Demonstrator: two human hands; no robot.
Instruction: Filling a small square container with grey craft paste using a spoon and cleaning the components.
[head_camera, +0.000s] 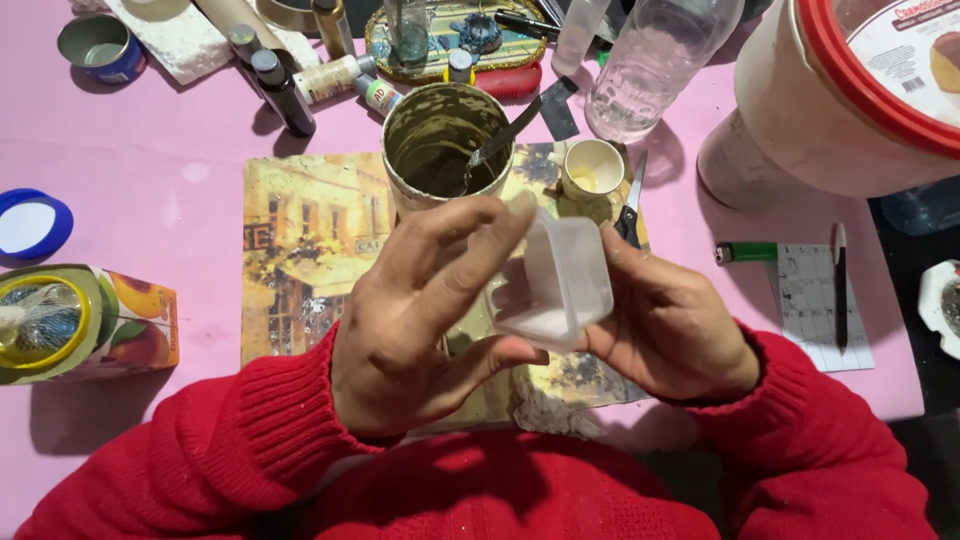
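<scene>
Both hands hold a small translucent plastic cup (560, 285) just above a picture placemat (300, 250). My left hand (425, 310) pinches its left side with thumb and fingers. My right hand (665, 325) cups it from the right and beneath. The cup is tilted, with a little white powder in its bottom. Just beyond it stands a round container (440, 145) of olive-brown mixture with a metal spoon (500, 140) resting in it. Red sleeves cover both arms.
A small cream cup (592, 168) and scissors (630, 205) lie right of the container. A plastic bottle (655, 65), a big white tub with red rim (830, 110), a green lighter (745, 252), a pen on paper (840, 285), paint bottles (285, 90) and a juice carton (85, 322) surround the pink table.
</scene>
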